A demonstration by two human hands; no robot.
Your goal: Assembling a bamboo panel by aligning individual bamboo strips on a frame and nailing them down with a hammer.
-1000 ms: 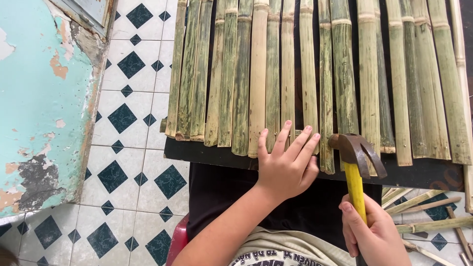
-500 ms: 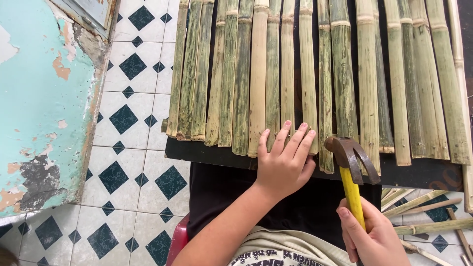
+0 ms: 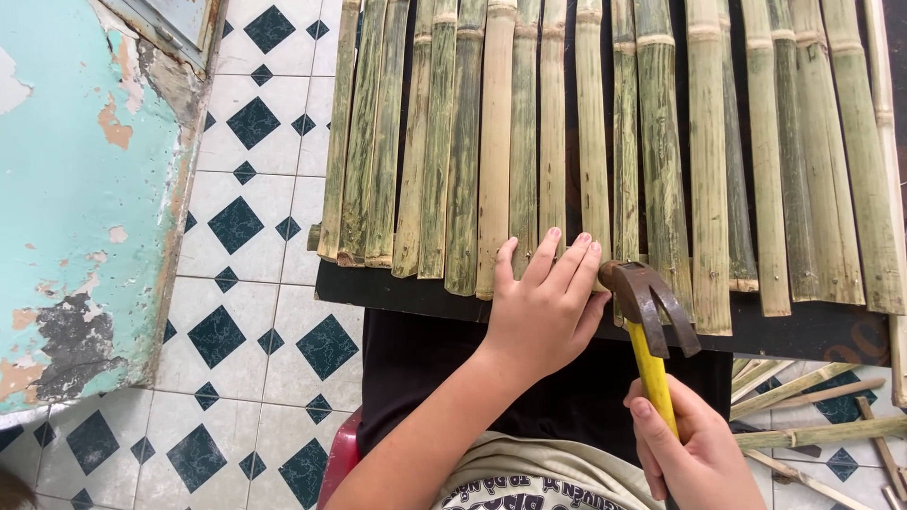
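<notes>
The left hand lay flat and open, fingers spread on the lower ends of the bamboo slats, pressing them on the dark board under them. The right hand was closed around the yellow handle of the hammer, whose rusty head stood just beside the left fingertips, over a slat end. The step seemed to be nailing a slat; the next blow needed careful aim, away from the fingers.
</notes>
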